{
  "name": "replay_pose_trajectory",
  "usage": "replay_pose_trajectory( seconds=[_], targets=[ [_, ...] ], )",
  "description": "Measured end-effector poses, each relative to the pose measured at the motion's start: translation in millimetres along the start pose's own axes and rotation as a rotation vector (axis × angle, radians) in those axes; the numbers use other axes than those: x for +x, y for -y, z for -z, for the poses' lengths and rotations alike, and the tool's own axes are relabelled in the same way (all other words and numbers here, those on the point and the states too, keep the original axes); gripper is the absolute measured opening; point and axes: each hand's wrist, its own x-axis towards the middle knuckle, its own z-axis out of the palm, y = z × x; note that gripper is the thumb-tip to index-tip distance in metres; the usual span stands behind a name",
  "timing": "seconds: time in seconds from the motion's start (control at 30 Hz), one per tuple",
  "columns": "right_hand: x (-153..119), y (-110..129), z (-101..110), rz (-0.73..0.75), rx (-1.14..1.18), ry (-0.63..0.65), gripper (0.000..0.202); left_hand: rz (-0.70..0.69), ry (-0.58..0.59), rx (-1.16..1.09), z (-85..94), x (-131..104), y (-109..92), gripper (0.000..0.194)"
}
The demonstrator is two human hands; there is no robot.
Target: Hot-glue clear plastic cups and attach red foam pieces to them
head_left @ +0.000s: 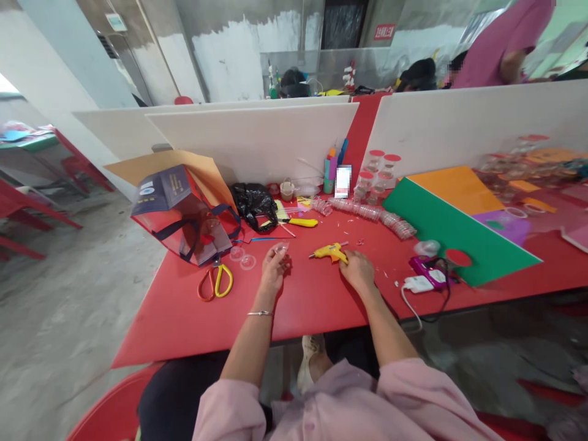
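Note:
Over the red table, my left hand (275,267) pinches a small clear plastic piece (281,248) whose exact kind I cannot make out. To the right, my right hand (358,269) is closed around the handle of a yellow glue gun (331,252), its nozzle pointing left toward my left hand. Left of my left hand lie two clear round plastic pieces (248,262), near scissors (215,282) with one red and one yellow handle loop. A yellow utility knife (303,223) rests farther back.
A shopping bag (169,211) stands at left, beside a black plastic bag (255,207). Rows of nested clear cups (367,212), a phone (342,180) and red-lidded containers (377,174) stand behind. At right are a green board (452,229) and a purple power strip (429,272) with cables.

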Motion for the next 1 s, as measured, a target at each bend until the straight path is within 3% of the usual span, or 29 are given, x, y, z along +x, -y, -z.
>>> replay_pose_trajectory(
  seconds=[0.23,0.47,0.6,0.77,1.0],
  targets=[
    [-7,-8,3,-0.120,0.294,0.010,0.020,0.002,-0.007,0.016,1.2,2,1,0.048],
    [-12,11,4,-0.182,0.836,0.018,0.040,-0.071,-0.018,0.116,-4.9,-2,3,0.046],
    [-15,24,-4,-0.172,1.005,0.033,0.046,-0.094,0.004,0.212,-5.9,-4,7,0.047],
    [-24,29,-21,-0.188,1.011,-0.019,0.048,-0.096,0.012,0.391,-7.6,-6,13,0.049],
    [-37,29,-31,-0.182,0.824,-0.173,0.046,-0.280,0.047,0.571,-16.6,-10,19,0.041]
  ],
)
